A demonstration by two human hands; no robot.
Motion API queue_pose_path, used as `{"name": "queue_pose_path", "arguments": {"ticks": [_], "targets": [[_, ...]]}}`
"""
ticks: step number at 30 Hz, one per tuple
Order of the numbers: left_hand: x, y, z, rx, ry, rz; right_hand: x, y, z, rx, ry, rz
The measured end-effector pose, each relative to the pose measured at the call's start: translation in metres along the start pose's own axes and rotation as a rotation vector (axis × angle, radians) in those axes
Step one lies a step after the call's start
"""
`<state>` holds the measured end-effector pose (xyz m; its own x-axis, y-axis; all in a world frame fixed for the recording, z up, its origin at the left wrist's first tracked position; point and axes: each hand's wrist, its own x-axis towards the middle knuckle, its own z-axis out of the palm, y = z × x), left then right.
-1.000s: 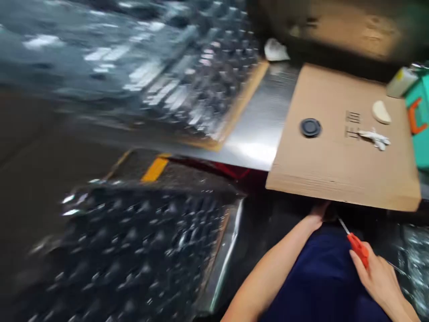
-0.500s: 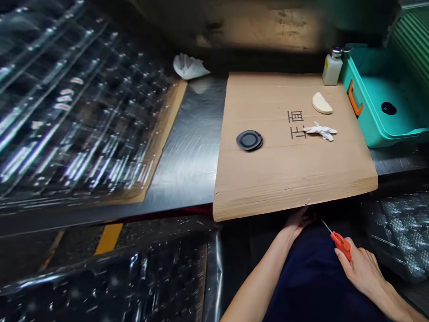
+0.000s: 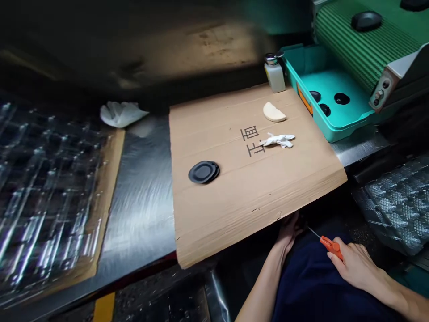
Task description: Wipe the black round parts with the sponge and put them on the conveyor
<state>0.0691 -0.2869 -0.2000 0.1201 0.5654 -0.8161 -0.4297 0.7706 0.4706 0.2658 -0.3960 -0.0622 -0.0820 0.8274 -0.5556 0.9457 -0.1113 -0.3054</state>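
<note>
My right hand [image 3: 357, 264] is wrapped round the orange handle of a thin-bladed tool [image 3: 331, 247], its metal tip pointing up and left toward my left hand. My left hand [image 3: 288, 230] is just below the front edge of the cardboard [image 3: 228, 201], fingers bent round something dark that I cannot make out. On the cardboard lie black oval parts [image 3: 203, 172], partly stacked, a cream half-round pad [image 3: 274, 112] and a knotted white cloth [image 3: 279, 140].
A teal bin [image 3: 351, 129] holding black parts stands at the back right, below a green conveyor belt [image 3: 351, 42]. Near it is a white bottle [image 3: 275, 77]. Clear plastic trays [image 3: 50, 192] lie left, by crumpled white material [image 3: 122, 114]. More clear trays [image 3: 395, 210] are at right.
The view has swung to the right, bringing the green conveyor and more black parts in the bin into sight. Both hands keep nearly the same pose, the tool still in my right hand.
</note>
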Motion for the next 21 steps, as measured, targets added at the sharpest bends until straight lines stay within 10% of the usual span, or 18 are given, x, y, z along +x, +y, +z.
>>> {"name": "queue_pose_path", "arguments": {"ticks": [12,16,21], "targets": [[-0.02,0.016,-0.004,-0.124,-0.1,-0.334,-0.024,0.022,-0.005,0.306,0.037,-0.15],[-0.05,0.011,-0.001,-0.039,-0.173,-0.206,-0.026,0.045,-0.025,0.665,0.5,-0.023],[-0.092,0.011,-0.018,0.209,-0.344,-0.025,0.038,0.08,-0.068,0.949,1.295,0.209]]}}
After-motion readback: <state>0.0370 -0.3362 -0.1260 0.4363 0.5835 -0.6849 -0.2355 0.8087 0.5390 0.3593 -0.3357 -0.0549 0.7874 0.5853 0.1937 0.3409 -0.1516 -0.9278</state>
